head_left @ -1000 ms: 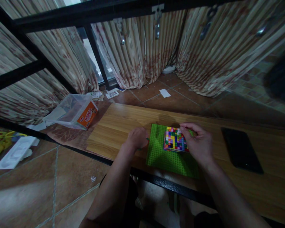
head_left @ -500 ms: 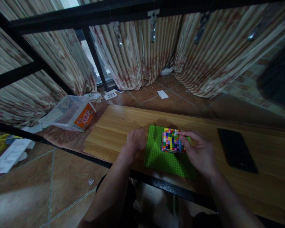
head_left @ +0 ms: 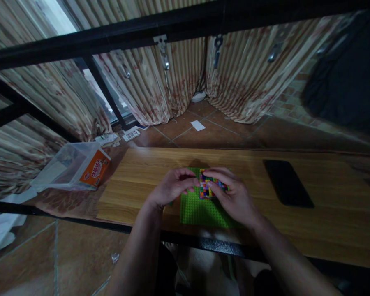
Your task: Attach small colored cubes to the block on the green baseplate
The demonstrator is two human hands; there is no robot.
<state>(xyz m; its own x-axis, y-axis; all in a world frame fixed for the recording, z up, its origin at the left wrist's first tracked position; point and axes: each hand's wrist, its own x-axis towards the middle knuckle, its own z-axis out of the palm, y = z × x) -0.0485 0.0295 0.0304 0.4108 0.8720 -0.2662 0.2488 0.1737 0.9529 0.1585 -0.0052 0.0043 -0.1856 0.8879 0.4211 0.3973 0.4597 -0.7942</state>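
A block of small multicoloured toy building bricks point(head_left: 204, 192) stands on a green studded baseplate point(head_left: 194, 211) on the wooden table. My right hand point(head_left: 230, 191) reaches over the block, fingers at its far side and thumb at the front, covering much of its top. My left hand point(head_left: 179, 185) hovers over the baseplate's left edge, close to the block. Its thumb and fingers are curved with a gap between them, and I see nothing held there. Whether its fingertips touch the block I cannot tell.
A black phone-like slab point(head_left: 287, 183) lies on the table point(head_left: 333, 205) to the right. Past the table's left end is a clear plastic box point(head_left: 70, 164) with an orange label. Paper point(head_left: 197, 125) lies on the tiled floor, before long curtains point(head_left: 181, 82).
My left hand has uncurled from a fist and moved right to the block. My right hand has moved left over more of the block. The view has turned to the right.
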